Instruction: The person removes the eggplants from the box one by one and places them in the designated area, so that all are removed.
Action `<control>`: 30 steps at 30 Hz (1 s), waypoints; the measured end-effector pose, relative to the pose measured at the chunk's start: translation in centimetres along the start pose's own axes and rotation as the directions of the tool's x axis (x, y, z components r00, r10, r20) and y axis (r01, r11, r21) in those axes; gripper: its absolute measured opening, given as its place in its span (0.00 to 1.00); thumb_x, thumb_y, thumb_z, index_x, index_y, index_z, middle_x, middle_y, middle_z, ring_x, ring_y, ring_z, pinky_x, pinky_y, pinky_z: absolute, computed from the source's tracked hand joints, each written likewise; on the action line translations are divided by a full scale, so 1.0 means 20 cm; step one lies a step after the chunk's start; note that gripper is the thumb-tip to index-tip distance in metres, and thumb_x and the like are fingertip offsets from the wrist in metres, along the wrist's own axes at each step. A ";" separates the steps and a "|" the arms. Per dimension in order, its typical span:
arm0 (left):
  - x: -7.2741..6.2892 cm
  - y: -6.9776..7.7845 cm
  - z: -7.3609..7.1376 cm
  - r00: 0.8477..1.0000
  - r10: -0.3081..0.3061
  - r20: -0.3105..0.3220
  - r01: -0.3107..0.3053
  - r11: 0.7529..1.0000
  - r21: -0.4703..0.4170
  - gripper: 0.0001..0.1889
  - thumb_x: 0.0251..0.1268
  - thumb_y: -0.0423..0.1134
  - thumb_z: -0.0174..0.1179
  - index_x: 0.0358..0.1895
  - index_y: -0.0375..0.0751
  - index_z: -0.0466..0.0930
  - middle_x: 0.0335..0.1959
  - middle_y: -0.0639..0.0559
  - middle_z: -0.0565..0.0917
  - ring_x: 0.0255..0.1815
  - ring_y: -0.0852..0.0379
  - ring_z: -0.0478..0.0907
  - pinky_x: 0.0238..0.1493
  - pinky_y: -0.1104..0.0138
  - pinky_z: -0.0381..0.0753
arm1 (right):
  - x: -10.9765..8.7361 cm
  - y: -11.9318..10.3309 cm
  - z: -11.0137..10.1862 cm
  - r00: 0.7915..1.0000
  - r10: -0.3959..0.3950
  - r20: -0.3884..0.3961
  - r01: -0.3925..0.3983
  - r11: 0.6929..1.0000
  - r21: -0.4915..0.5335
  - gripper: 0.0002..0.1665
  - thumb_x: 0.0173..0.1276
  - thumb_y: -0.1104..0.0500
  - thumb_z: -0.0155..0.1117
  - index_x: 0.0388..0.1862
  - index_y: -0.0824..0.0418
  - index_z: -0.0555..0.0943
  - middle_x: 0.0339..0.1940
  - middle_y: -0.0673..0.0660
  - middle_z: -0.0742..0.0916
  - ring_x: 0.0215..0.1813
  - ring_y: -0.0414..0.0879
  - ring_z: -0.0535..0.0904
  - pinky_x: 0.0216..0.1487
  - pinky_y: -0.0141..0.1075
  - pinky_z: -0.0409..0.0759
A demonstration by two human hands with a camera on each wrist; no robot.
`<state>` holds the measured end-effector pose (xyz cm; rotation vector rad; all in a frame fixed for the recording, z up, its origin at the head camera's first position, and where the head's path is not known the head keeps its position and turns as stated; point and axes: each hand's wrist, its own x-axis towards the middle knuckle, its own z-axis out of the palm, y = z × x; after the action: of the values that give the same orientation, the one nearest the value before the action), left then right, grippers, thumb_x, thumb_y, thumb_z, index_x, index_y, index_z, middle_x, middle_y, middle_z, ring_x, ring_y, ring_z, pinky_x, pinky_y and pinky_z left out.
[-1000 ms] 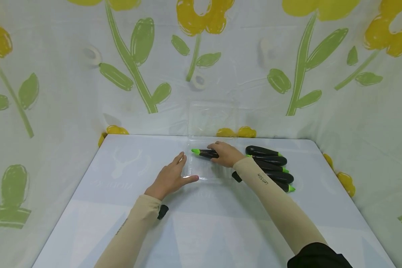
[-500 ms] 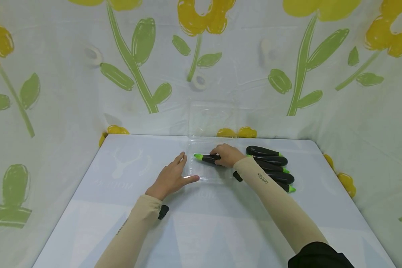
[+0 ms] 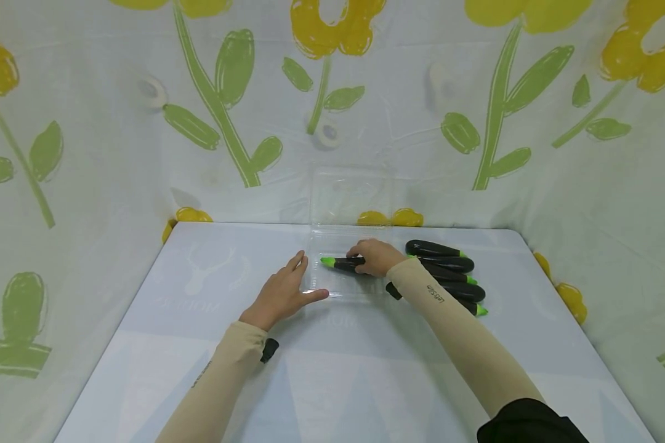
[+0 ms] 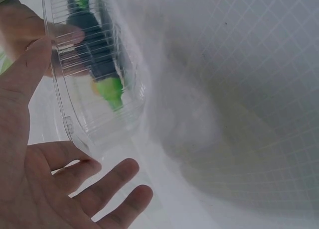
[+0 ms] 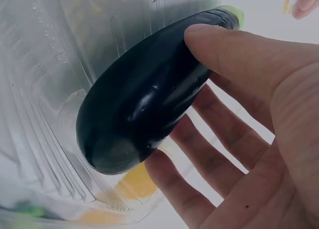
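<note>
My right hand (image 3: pixel 378 258) holds a dark purple eggplant (image 3: pixel 343 264) with a bright green stem, thumb on one side and fingers on the other. In the right wrist view the eggplant (image 5: pixel 144 92) lies along the ribbed floor of a clear plastic clamshell box (image 5: pixel 47 50). The box (image 3: pixel 332 289) has its lid (image 3: pixel 350 194) raised at the back. My left hand (image 3: pixel 279 294) is at the box's left front corner, fingers spread. In the left wrist view its thumb and forefinger touch the box's rim (image 4: pixel 62 109), and the eggplant (image 4: pixel 97 50) shows through the wall.
Several more eggplants (image 3: pixel 446 264) lie in a stack to the right of the box, partly hidden by my right forearm. The white table (image 3: pixel 332 381) ends at a flower-printed curtain (image 3: pixel 410 123) close behind the box.
My right hand has brought the eggplant slightly toward me and down within the box. Over the last half second it barely shifts. My left hand keeps its place.
</note>
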<state>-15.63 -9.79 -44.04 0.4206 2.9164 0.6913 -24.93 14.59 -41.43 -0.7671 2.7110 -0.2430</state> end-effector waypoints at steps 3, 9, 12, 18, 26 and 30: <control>0.00 0.00 0.00 1.000 -0.002 0.000 0.002 1.000 0.002 0.54 0.63 0.69 0.61 0.79 0.32 0.54 0.82 0.41 0.51 0.75 0.34 0.63 0.71 0.42 0.65 | 0.00 0.00 0.00 1.000 0.001 0.001 -0.001 1.000 0.000 0.25 0.68 0.58 0.72 0.65 0.52 0.82 0.61 0.55 0.84 0.63 0.51 0.78 0.69 0.49 0.73; 0.00 0.00 0.00 1.000 -0.007 0.005 0.007 1.000 -0.005 0.54 0.63 0.69 0.61 0.79 0.32 0.53 0.83 0.41 0.51 0.75 0.34 0.62 0.71 0.42 0.65 | -0.02 -0.01 0.00 1.000 0.009 -0.001 -0.009 1.000 0.014 0.25 0.70 0.56 0.71 0.65 0.51 0.81 0.61 0.54 0.84 0.61 0.49 0.78 0.68 0.48 0.74; 0.00 0.00 0.00 1.000 -0.005 0.006 0.005 1.000 -0.013 0.55 0.63 0.69 0.62 0.80 0.32 0.53 0.83 0.42 0.50 0.75 0.34 0.62 0.72 0.42 0.64 | -0.03 -0.01 -0.01 1.000 0.006 -0.009 -0.006 1.000 0.019 0.25 0.70 0.55 0.71 0.66 0.51 0.81 0.61 0.54 0.84 0.62 0.49 0.78 0.68 0.49 0.74; 0.00 0.00 0.00 1.000 0.007 -0.001 -0.007 1.000 -0.015 0.54 0.63 0.69 0.62 0.79 0.32 0.54 0.82 0.41 0.51 0.75 0.34 0.62 0.71 0.42 0.65 | -0.06 -0.02 -0.02 0.999 -0.007 -0.041 0.008 1.000 0.023 0.25 0.70 0.56 0.71 0.65 0.51 0.81 0.60 0.53 0.84 0.60 0.48 0.79 0.66 0.48 0.76; -0.01 0.00 0.00 1.000 0.003 -0.005 -0.003 1.000 -0.012 0.55 0.63 0.69 0.62 0.79 0.32 0.54 0.83 0.41 0.51 0.75 0.34 0.62 0.72 0.43 0.65 | -0.12 -0.03 -0.05 0.989 -0.057 -0.136 0.060 0.998 0.018 0.25 0.70 0.56 0.71 0.66 0.51 0.81 0.59 0.53 0.85 0.59 0.48 0.80 0.63 0.46 0.79; -0.01 0.00 0.00 1.000 0.003 -0.007 -0.003 1.000 -0.015 0.55 0.63 0.69 0.62 0.80 0.32 0.53 0.83 0.42 0.51 0.75 0.34 0.63 0.72 0.43 0.65 | -0.15 -0.03 -0.06 0.978 -0.088 -0.189 0.095 0.995 0.027 0.25 0.71 0.56 0.70 0.66 0.51 0.81 0.60 0.54 0.85 0.60 0.49 0.80 0.63 0.47 0.79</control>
<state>-15.50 -9.77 -44.05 0.4219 2.9154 0.7156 -22.59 15.71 -39.37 -0.9011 2.8405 -0.4034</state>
